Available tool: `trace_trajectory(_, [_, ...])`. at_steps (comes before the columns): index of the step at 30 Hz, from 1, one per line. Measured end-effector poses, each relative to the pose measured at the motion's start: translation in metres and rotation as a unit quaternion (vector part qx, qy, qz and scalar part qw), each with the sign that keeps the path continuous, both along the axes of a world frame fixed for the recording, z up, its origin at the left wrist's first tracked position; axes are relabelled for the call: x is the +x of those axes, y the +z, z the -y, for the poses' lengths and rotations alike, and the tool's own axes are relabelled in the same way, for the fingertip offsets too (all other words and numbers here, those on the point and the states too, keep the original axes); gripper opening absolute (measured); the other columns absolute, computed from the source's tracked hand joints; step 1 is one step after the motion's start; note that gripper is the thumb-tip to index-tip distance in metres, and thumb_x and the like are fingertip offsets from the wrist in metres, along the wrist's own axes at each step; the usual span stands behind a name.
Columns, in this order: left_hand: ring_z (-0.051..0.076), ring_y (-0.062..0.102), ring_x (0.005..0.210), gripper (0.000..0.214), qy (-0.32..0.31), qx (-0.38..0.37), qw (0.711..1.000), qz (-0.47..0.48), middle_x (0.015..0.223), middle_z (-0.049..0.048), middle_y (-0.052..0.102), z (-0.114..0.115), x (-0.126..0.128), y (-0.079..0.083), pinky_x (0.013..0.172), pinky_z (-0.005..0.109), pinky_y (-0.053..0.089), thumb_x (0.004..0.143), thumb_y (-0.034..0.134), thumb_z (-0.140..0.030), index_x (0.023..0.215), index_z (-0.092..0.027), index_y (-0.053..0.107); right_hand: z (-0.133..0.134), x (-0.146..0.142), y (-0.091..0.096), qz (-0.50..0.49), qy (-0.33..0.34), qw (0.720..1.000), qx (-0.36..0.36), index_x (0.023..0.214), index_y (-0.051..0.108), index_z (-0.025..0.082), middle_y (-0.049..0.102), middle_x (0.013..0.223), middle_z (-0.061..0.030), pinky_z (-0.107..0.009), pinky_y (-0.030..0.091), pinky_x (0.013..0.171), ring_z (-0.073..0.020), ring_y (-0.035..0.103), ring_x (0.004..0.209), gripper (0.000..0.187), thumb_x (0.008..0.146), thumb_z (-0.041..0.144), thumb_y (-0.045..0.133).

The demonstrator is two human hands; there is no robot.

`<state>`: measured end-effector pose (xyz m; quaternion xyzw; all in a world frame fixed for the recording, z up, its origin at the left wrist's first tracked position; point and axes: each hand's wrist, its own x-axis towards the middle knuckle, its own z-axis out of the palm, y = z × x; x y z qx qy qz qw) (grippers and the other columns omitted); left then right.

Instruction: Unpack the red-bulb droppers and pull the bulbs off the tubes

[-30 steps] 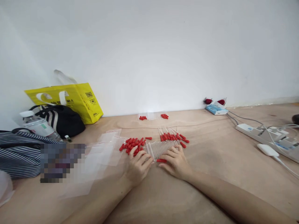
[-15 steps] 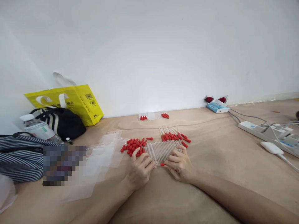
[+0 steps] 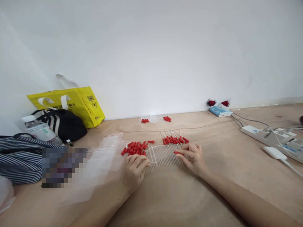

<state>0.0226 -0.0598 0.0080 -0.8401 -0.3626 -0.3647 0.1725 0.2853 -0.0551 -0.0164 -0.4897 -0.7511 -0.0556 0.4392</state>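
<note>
My right hand (image 3: 193, 159) pinches a red rubber bulb (image 3: 178, 153) between thumb and fingers, above the right end of a row of clear glass tubes (image 3: 167, 155). At the row's left end, my left hand (image 3: 136, 170) has its fingertips closed on a thin clear tube (image 3: 153, 162) that points right, apart from the bulb. Just beyond the left hand lies a heap of loose red bulbs (image 3: 135, 147). Behind the row, several droppers (image 3: 174, 139), tubes with red bulbs on, lie side by side, bulbs toward me.
Clear zip bags (image 3: 101, 160) are spread at left, beside a striped bag (image 3: 21, 160), a bottle (image 3: 40, 129), a black bag (image 3: 68, 126) and a yellow bag (image 3: 91, 105). Small bags with red bulbs (image 3: 167, 119) lie by the wall. A power strip (image 3: 258, 134) and tissue pack (image 3: 220, 110) are at right.
My hands have drawn apart. The right moved right and away from me with a red bulb; the left shifted slightly left. The tube and bulb were end to end before and are now separated.
</note>
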Motion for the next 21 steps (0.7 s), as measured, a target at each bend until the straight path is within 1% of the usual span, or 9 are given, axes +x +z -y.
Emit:
trace_trajectory(3, [0.016,0.051,0.071,0.022,-0.003,-0.054,0.998,0.037,0.075,0.0035,0.06,-0.004,0.01,0.004,0.066,0.028,0.04,0.086,0.038,-0.016,0.081,-0.019,0.059,-0.013,0.016,0.002,-0.051,-0.098,0.992,-0.065,0.084,0.066,0.024,0.063,0.075,-0.0031,-0.034,0.028,0.074,-0.018,0.056,0.074,0.026,0.079,0.043,0.049])
trace_trajectory(6, [0.016,0.054,0.077,0.023,0.0,-0.148,0.987,0.068,0.08,0.0038,0.06,-0.013,0.022,0.013,0.071,0.028,0.043,0.086,0.034,-0.015,0.087,-0.017,0.057,-0.02,0.03,0.006,-0.088,-0.184,0.966,-0.159,0.073,0.063,0.021,0.064,0.067,-0.0026,-0.032,0.029,0.068,-0.0195,0.057,0.068,0.03,0.074,0.049,0.05])
trace_trajectory(9, [0.016,0.057,0.083,0.02,0.033,-0.264,0.961,0.081,0.088,0.0045,0.063,-0.026,0.034,0.025,0.072,0.027,0.044,0.084,0.037,-0.014,0.089,-0.017,0.055,-0.022,0.035,0.01,-0.084,-0.224,0.947,-0.213,0.067,0.062,0.021,0.065,0.063,-0.002,-0.032,0.029,0.067,-0.0202,0.057,0.066,0.032,0.071,0.051,0.052])
trace_trajectory(11, [0.015,0.059,0.082,0.018,0.071,-0.334,0.938,0.055,0.088,0.0041,0.065,-0.037,0.043,0.033,0.07,0.026,0.044,0.082,0.04,-0.015,0.088,-0.017,0.056,-0.021,0.034,0.011,-0.061,-0.234,0.943,-0.227,0.067,0.063,0.022,0.066,0.065,-0.0014,-0.034,0.028,0.07,-0.021,0.059,0.068,0.031,0.07,0.051,0.053])
trace_trajectory(13, [0.015,0.06,0.079,0.018,0.103,-0.384,0.917,0.018,0.084,0.0033,0.066,-0.047,0.053,0.038,0.068,0.024,0.044,0.08,0.043,-0.016,0.09,-0.017,0.057,-0.022,0.032,0.011,-0.034,-0.237,0.942,-0.234,0.068,0.064,0.023,0.067,0.067,-0.0012,-0.036,0.027,0.073,-0.0222,0.059,0.073,0.032,0.07,0.053,0.053])
trace_trajectory(15, [0.016,0.061,0.077,0.023,0.125,-0.406,0.905,-0.01,0.079,0.0035,0.066,-0.056,0.062,0.04,0.065,0.023,0.043,0.076,0.046,-0.016,0.098,-0.015,0.055,-0.023,0.031,0.01,-0.009,-0.238,0.94,-0.243,0.069,0.065,0.024,0.068,0.071,-0.0018,-0.038,0.027,0.074,-0.0233,0.059,0.076,0.034,0.072,0.054,0.051])
trace_trajectory(17, [0.017,0.061,0.077,0.033,0.138,-0.411,0.9,-0.027,0.077,0.0051,0.066,-0.062,0.069,0.038,0.064,0.024,0.043,0.073,0.051,-0.015,0.105,-0.013,0.052,-0.024,0.031,0.01,0.006,-0.251,0.935,-0.251,0.073,0.066,0.024,0.068,0.074,-0.003,-0.038,0.028,0.075,-0.0234,0.059,0.078,0.034,0.076,0.051,0.047])
trace_trajectory(19, [0.019,0.061,0.078,0.035,0.151,-0.417,0.895,-0.047,0.079,0.0067,0.066,-0.066,0.074,0.034,0.064,0.025,0.043,0.069,0.053,-0.014,0.105,-0.013,0.053,-0.026,0.034,0.01,0.015,-0.272,0.927,-0.257,0.079,0.066,0.023,0.068,0.081,-0.0049,-0.038,0.029,0.075,-0.0233,0.059,0.081,0.033,0.081,0.045,0.042])
trace_trajectory(21, [0.02,0.062,0.077,0.032,0.161,-0.422,0.89,-0.067,0.081,0.0075,0.066,-0.068,0.076,0.03,0.063,0.025,0.043,0.068,0.054,-0.013,0.1,-0.014,0.056,-0.028,0.037,0.01,0.022,-0.285,0.919,-0.27,0.084,0.067,0.023,0.067,0.087,-0.0068,-0.038,0.03,0.076,-0.0245,0.058,0.086,0.031,0.082,0.04,0.041])
